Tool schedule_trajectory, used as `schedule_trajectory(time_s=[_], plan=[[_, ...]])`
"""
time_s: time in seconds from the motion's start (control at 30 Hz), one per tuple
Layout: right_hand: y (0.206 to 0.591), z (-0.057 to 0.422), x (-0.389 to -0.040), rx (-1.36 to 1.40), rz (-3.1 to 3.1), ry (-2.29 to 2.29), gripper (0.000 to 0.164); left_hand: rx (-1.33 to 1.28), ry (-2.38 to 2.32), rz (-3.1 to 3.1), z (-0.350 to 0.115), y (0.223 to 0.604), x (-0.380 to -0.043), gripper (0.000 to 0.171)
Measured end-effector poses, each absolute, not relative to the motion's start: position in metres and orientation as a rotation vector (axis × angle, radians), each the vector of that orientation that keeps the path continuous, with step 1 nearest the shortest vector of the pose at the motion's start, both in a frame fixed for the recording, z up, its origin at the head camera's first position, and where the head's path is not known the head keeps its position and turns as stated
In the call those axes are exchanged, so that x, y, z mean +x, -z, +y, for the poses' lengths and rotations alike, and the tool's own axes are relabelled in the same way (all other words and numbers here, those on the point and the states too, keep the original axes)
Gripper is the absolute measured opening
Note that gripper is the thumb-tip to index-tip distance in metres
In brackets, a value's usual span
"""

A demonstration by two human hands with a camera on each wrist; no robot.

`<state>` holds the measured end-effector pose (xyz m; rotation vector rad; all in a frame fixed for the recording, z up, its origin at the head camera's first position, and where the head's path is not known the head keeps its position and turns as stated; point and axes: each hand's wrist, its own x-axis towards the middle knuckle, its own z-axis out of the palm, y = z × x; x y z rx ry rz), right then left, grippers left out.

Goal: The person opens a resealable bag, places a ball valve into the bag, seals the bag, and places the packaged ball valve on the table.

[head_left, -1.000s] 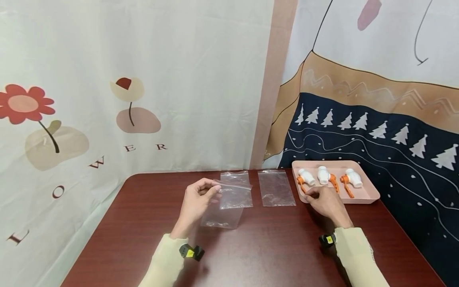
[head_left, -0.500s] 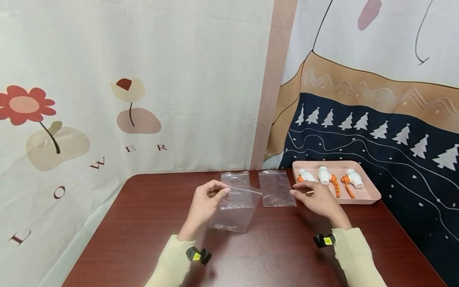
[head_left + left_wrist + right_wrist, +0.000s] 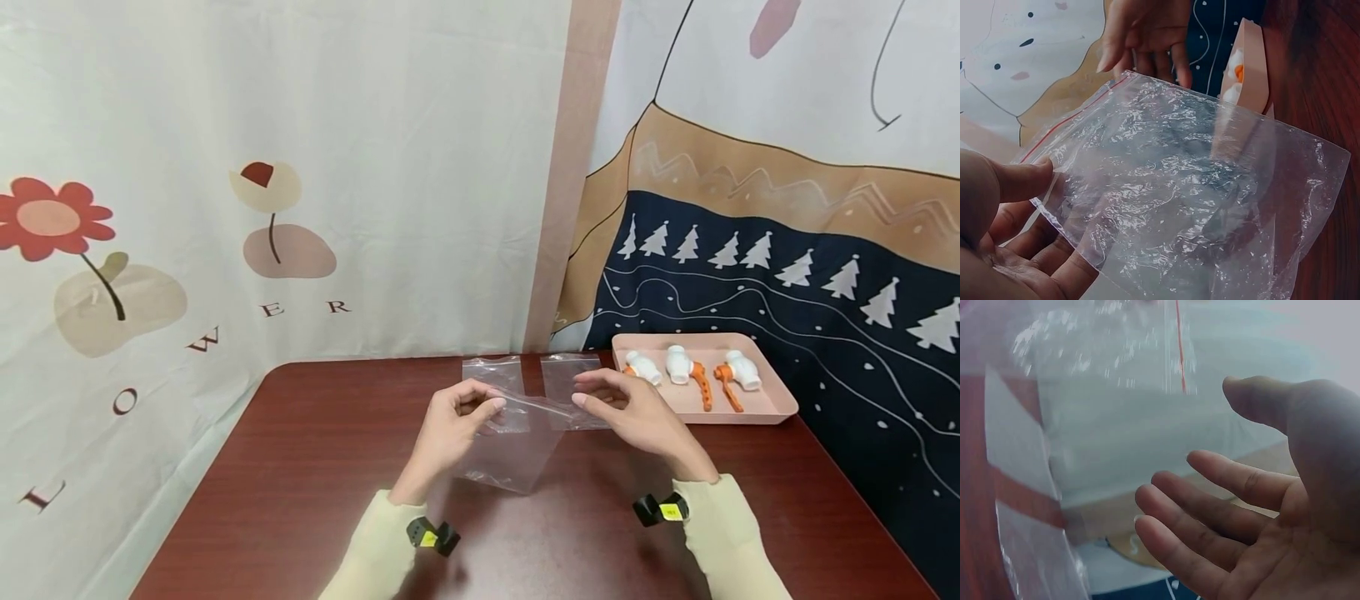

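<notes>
My left hand (image 3: pixel 453 425) pinches a clear zip-lock bag (image 3: pixel 1172 181) by one top corner, between thumb and fingers. The bag hangs above the table, its red zip line running along the upper edge. My right hand (image 3: pixel 630 408) is at the bag's other top corner, thumb and fingers apart and nothing between them. In the right wrist view the right fingers (image 3: pixel 1210 531) are spread, a small gap from the bag's red-lined edge (image 3: pixel 1180 350). Two more clear bags lie flat behind, one partly seen through the held bag, the other (image 3: pixel 558 375) partly covered by the right hand.
A pink tray (image 3: pixel 776 404) at the back right holds three white valves with orange handles, among them the middle valve (image 3: pixel 678 367). The dark red-brown table (image 3: pixel 300 500) extends to a printed curtain (image 3: pixel 420 208) behind it.
My right hand has moved left from the tray's front edge toward the held bag. My left hand has carried the bag a little to the right. The valves stay in the tray.
</notes>
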<state>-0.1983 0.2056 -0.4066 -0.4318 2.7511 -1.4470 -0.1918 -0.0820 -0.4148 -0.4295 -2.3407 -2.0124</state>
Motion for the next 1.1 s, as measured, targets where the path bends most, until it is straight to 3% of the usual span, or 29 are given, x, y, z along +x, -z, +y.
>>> schedule_trajectory(time_s=[0.33, 0.6, 1.1], plan=[[0.393, 0.183, -0.19, -0.6, 2.722, 1.441, 0.031, -0.485, 2.004, -2.356, -0.067, 0.413, -0.189, 0.013], [0.389, 0.172, -0.186, -0.804, 2.819, 1.34, 0.009, -0.525, 2.001, -2.368, -0.063, 0.418, -0.188, 0.009], [0.385, 0.171, -0.181, -0.838, 2.81, 1.255, 0.003, -0.561, 1.957, -2.406, -0.065, 0.416, -0.183, 0.006]])
